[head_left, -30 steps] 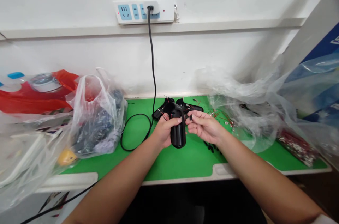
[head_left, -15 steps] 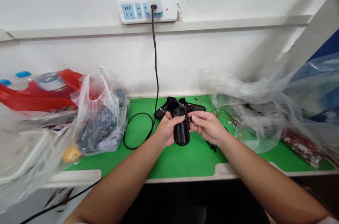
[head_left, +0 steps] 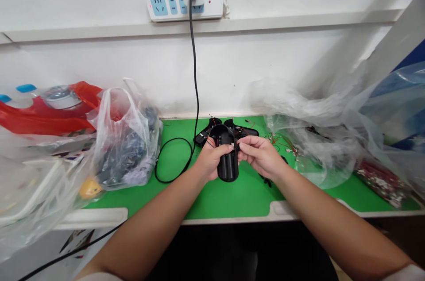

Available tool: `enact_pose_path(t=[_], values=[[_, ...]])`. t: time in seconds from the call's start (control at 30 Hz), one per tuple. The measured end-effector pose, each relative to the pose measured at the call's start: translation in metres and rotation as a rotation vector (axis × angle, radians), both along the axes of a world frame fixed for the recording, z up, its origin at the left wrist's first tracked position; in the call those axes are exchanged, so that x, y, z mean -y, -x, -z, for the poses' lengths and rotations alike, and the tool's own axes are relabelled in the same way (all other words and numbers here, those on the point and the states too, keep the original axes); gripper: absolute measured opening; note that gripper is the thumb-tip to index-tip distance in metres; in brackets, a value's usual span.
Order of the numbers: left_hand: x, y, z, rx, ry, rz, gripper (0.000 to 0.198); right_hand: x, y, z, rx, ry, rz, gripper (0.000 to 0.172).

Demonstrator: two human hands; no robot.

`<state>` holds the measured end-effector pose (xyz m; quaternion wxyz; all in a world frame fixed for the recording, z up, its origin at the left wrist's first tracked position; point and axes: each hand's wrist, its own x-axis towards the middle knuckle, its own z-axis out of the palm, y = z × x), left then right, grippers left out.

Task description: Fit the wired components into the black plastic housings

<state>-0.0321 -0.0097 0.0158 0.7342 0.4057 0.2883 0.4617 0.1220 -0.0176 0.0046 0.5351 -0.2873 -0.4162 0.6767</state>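
Observation:
My left hand [head_left: 211, 157] grips a glossy black plastic housing [head_left: 227, 167] with a rounded lower end, its thumb lying across the front. At the housing's right edge, my right hand [head_left: 257, 153] pinches a small black piece between thumb and fingers. That piece is mostly covered by the fingertips, so its kind cannot be made out. Behind the housing, more black plastic shells [head_left: 244, 132] with thin red wires lie on the green mat [head_left: 206, 203]. Several small black parts [head_left: 265, 180] lie partly hidden beneath my right wrist.
Left stand a clear plastic bag [head_left: 124, 148] of dark items and a red bag [head_left: 43, 117]. Clear plastic sheeting [head_left: 308, 121] and loose wires [head_left: 277, 141] lie to the right. A black cable [head_left: 193, 59] runs from the power strip [head_left: 186, 4] down onto the mat.
The view has tilted slightly. My right fingers have closed in on the housing's right edge, and the small black piece shows less than before. My left hand keeps its hold.

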Motion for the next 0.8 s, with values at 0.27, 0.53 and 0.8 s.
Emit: enact_pose_path(t=[0.27,0.53,0.8], values=[[0.000,-0.002,0.000,0.044,-0.047,0.036,0.023,0.001,0.000,0.003,0.104,-0.086,0.057,0.017],[-0.001,-0.002,0.002,0.000,-0.025,0.016,0.030,0.001,-0.004,0.004,0.204,-0.143,0.110,0.020],[-0.003,-0.002,0.007,-0.040,-0.146,-0.055,0.050,0.000,0.003,0.011,0.264,-0.115,0.206,0.023]])
